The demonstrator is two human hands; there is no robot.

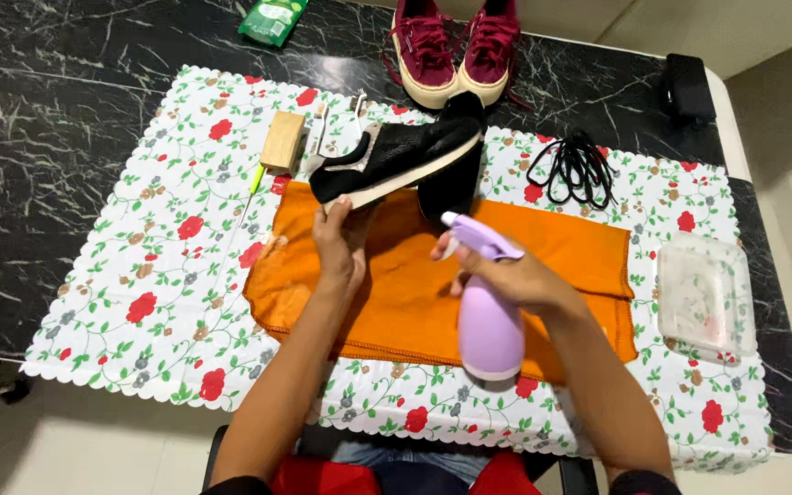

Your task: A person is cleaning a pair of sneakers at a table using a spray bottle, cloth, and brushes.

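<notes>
Left hand (339,246) gripped the black shoe (396,158) underneath, apparently by its sole; right hand (506,275) clasped the lilac spray bottle (489,321).

Four shoes — two black (396,160), two maroon (456,46) — one spray bottle (488,321).

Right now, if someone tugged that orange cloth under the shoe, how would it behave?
The orange cloth looks soft and floppy: it lies folded with wrinkles, so it would probably bunch rather than slide stiffly. A second black shoe seems to stand on it, so a tug might tip that shoe. It likely weighs very little.
</notes>
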